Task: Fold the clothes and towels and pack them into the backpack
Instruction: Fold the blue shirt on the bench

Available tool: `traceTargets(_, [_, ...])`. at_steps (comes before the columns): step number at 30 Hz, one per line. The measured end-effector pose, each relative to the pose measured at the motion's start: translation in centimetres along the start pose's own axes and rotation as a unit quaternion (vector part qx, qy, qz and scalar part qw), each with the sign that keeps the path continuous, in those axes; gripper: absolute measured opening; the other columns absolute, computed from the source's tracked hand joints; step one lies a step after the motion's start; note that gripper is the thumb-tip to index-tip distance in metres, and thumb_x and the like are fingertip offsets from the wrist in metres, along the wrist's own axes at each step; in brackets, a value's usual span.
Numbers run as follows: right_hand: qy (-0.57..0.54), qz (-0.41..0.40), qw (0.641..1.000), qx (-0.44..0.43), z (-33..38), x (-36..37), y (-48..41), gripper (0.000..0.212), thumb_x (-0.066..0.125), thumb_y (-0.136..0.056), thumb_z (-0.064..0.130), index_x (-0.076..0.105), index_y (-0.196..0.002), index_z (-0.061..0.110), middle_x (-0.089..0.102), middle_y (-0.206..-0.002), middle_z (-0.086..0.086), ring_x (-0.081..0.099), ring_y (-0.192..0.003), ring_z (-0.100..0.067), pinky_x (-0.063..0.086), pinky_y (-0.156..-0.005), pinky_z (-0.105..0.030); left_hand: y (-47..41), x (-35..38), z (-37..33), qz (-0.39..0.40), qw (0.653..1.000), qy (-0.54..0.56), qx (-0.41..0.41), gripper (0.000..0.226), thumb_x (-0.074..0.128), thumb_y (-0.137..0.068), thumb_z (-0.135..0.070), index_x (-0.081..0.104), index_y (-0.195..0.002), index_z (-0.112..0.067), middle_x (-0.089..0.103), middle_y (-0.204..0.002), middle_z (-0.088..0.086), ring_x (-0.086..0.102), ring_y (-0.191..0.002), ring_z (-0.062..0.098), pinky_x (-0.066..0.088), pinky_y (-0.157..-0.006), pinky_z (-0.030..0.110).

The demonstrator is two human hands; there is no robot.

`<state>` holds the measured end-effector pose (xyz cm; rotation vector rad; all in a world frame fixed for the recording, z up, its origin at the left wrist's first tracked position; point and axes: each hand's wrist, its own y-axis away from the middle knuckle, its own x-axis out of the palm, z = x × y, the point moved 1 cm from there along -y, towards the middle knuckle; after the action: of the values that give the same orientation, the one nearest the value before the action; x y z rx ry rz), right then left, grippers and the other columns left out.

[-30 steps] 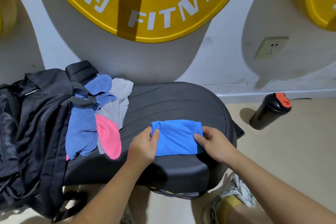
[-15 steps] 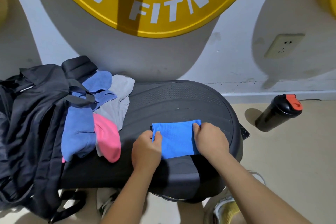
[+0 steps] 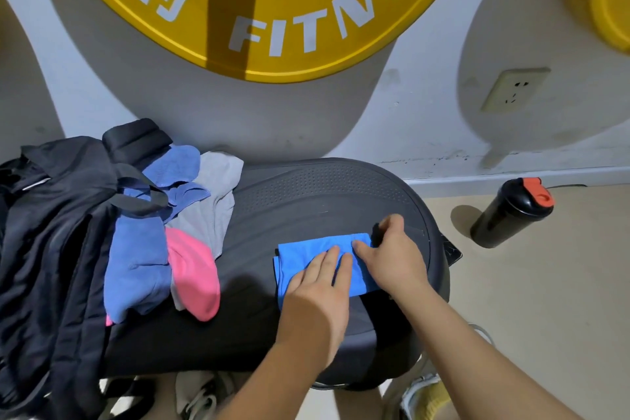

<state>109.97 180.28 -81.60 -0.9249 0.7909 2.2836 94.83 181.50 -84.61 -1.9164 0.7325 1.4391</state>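
Centre frame, on the bench [image 3: 306,201]: left hand [image 3: 317,286], grip wide, presses the blue towel [image 3: 303,249]; right hand [image 3: 392,259] pinches its edge.

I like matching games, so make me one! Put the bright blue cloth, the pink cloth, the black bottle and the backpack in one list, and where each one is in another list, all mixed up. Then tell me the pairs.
Things:
1. bright blue cloth
2. pink cloth
3. black bottle
4. backpack

Places:
A. standing on the floor
B. at the left end of the dark bench
C. touched by the left hand and the right hand
D. in the pile of clothes beside the backpack

Pairs: 1-C, 2-D, 3-A, 4-B.
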Motion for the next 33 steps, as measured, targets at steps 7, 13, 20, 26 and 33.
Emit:
traceTargets(7, [0.030, 0.164, 0.937, -0.306, -2.3, -1.7, 0.9, 0.065, 0.040, -0.080, 0.078, 0.050, -0.133, 0.042, 0.033, -0.145, 0.029, 0.020, -0.140, 0.007, 0.025, -0.115, -0.033, -2.3, 0.0, -0.3, -0.018, 0.996, -0.082, -0.013, 0.034, 0.059, -0.069, -0.026, 0.072, -0.099, -0.016, 0.070, -0.092, -0.003, 0.067, -0.076, 0.017, 0.048, -0.052, 0.028])
traceTargets(13, [-0.029, 0.137, 0.937, -0.319, -3.2, -1.9, -1.0, 0.040, 0.076, -0.077, 0.022, 0.063, -0.113, 0.034, 0.059, -0.117, 0.029, 0.053, -0.113, -0.005, 0.038, -0.105, -0.027, -4.6, -4.2, 0.6, 0.096, 0.984, 0.027, -0.145, 0.032, 0.058, -0.089, -0.033, 0.056, -0.121, -0.028, 0.064, -0.113, -0.008, 0.060, -0.104, 0.019, 0.047, -0.079, 0.030])
traceTargets(20, [-0.510, 0.262, 0.819, 0.006, 2.9, -5.9, 4.6, 0.035, 0.058, -0.091, 0.037, 0.072, -0.099, 0.006, 0.072, -0.097, -0.017, 0.069, -0.088, -0.031, 0.051, -0.081, -0.039, -2.9, -11.3, 0.6, 0.121, 0.766, 0.599, -0.199, 0.024, 0.059, -0.094, -0.031, 0.069, -0.107, -0.014, 0.073, -0.104, 0.002, 0.069, -0.100, 0.020, 0.053, -0.090, 0.038])
traceTargets(26, [-0.354, 0.142, 0.915, -0.133, 6.7, -7.9, 11.5, 0.025, 0.056, -0.094, 0.039, 0.062, -0.100, 0.015, 0.071, -0.097, 0.001, 0.068, -0.094, -0.017, 0.053, -0.088, -0.038, 0.1, -14.2, -3.7, -0.112, 0.717, 0.602, -0.335, 0.035, 0.065, -0.081, -0.051, 0.073, -0.088, -0.018, 0.075, -0.085, 0.004, 0.070, -0.088, 0.029, 0.055, -0.083, 0.052])
traceTargets(33, [-0.214, 0.039, 0.918, -0.331, 7.6, -10.1, 18.1, 0.011, 0.045, -0.098, 0.023, 0.043, -0.091, 0.032, 0.058, -0.085, 0.014, 0.054, -0.080, -0.007, 0.040, -0.071, -0.026, 4.6, -19.9, -5.4, -0.155, 0.696, 0.641, -0.285, 0.025, 0.075, -0.079, -0.027, 0.068, -0.098, -0.014, 0.075, -0.091, 0.005, 0.071, -0.085, 0.022, 0.058, -0.077, 0.040])
